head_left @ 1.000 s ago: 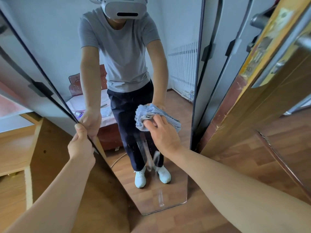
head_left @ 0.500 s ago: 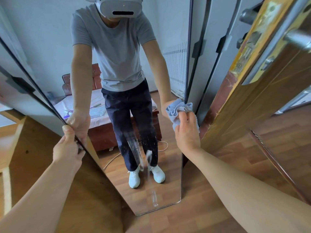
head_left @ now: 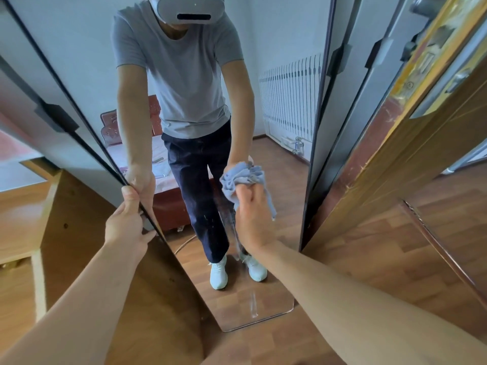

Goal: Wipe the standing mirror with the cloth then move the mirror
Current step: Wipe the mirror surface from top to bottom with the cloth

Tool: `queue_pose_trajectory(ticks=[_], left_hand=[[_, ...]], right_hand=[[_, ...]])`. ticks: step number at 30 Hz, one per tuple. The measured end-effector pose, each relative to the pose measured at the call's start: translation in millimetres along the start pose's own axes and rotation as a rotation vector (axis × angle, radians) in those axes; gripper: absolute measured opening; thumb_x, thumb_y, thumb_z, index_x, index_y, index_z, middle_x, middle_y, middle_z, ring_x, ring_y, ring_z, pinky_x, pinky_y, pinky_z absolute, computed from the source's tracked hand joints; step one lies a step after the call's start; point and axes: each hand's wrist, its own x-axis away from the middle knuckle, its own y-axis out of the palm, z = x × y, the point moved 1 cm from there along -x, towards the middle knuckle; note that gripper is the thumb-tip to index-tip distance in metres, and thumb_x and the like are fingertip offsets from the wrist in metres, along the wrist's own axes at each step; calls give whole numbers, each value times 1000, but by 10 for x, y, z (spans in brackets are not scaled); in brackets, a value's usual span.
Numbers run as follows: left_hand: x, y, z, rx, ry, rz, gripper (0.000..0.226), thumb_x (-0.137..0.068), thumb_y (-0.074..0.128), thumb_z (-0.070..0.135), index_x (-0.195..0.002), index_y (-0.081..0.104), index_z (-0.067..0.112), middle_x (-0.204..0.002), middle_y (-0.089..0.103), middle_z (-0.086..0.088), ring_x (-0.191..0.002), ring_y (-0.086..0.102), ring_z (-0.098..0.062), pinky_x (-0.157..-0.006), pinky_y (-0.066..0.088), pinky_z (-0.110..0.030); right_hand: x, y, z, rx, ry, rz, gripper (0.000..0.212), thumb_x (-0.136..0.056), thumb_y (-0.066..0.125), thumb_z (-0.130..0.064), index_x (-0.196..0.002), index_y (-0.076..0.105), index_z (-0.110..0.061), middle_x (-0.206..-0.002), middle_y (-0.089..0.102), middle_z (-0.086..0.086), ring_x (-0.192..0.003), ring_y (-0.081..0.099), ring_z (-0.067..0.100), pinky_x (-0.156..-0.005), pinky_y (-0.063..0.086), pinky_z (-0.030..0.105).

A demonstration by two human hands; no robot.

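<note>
Standing mirror: upright on the wood floor, its lower edge low in the head view. It sits between a brown wooden panel on the left and a wooden door on the right. I cannot tell how far it leans.

Cloth: pale blue, bunched into a wad, against the glass at about mid-height, right of centre.

Right hand: fingers curled round the wad and clamping it, pushing it onto the glass. A bunched cloth likely gives a firmer pad than a flat sheet would.

Left hand: closed on the mirror's black left frame edge, thumb on the front. Judged purpose: bracing, so that wiping pressure does not rock or slide the mirror.

Streaks: pale vertical smears on the lower glass, and more just below the cloth. The wiping step looks unfinished, with the lower part left to do; the move has not begun.

Risk: the door stands just beside the right frame, so there is little room to shift the mirror that way.
</note>
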Motion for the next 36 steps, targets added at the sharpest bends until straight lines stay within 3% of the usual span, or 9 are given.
queue_pose_trajectory(ticks=[2,6,13,16,20,23,26,30,36], left_hand=[[-40,-4,19,-28,26,-42,56,-93,41,53,-137,43,18,-139,49,-4,-121,51,-20,-92,44,-39],[-18,-43,41,5,-49,-5,47,-86,49,60,-120,55,28,-123,59,5,-118,52,-17,-99,44,-51],[12,-106,-39,-42,9,-78,53,-73,51,73,-91,71,28,-92,74,4,-88,70,-17,-82,56,-40],[36,-81,-60,-51,17,-55,56,-74,48,74,-93,71,26,-93,73,2,-89,70,-18,-83,56,-39],[77,-56,-124,-55,21,-36,53,-77,44,73,-87,68,27,-81,68,2,-74,64,-16,-64,52,-34],[58,-29,-179,-41,13,-25,49,-81,42,71,-92,66,29,-84,65,6,-80,60,-13,-80,51,-41],[19,-12,-177,-43,-15,42,60,-83,42,68,-123,55,26,-111,62,6,-93,56,-13,-93,49,-45],[12,32,-175,-59,-29,80,68,-83,42,68,-136,45,26,-133,52,1,-112,50,-20,-99,45,-51],[-35,106,-210,-28,-56,145,62,-85,41,67,-134,45,29,-137,50,2,-121,48,-21,-101,43,-52]], right_hand=[[39,128,-184,-33,-49,-72,26,-82,48,-3,-102,38,-17,-101,53,16,-90,56,30,-69,53,33],[100,398,-591,-30,-189,-251,41,-81,64,-3,-113,41,-15,-112,51,20,-101,54,37,-76,55,42],[151,689,-1111,37,-328,-556,48,-92,51,-15,-137,35,-13,-132,35,15,-122,34,37,-91,46,50],[162,728,-1120,53,-335,-542,50,-91,52,-15,-139,34,-10,-134,35,13,-123,34,35,-91,47,48],[163,626,-1024,94,-421,-496,43,-91,48,-15,-133,41,-8,-129,41,15,-118,40,34,-83,50,45],[163,550,-834,55,-386,-377,33,-84,44,-10,-115,56,-5,-111,52,18,-100,52,37,-66,54,46],[110,437,-526,97,-325,-222,27,-77,63,-5,-103,60,-8,-99,56,14,-86,58,32,-57,55,39],[1,150,-11,121,-156,-120,26,-81,42,-6,-102,56,-8,-98,58,15,-85,60,31,-61,55,39],[-103,-378,801,183,190,-11,37,-80,55,3,-116,49,-1,-124,48,21,-116,46,36,-94,42,40]])
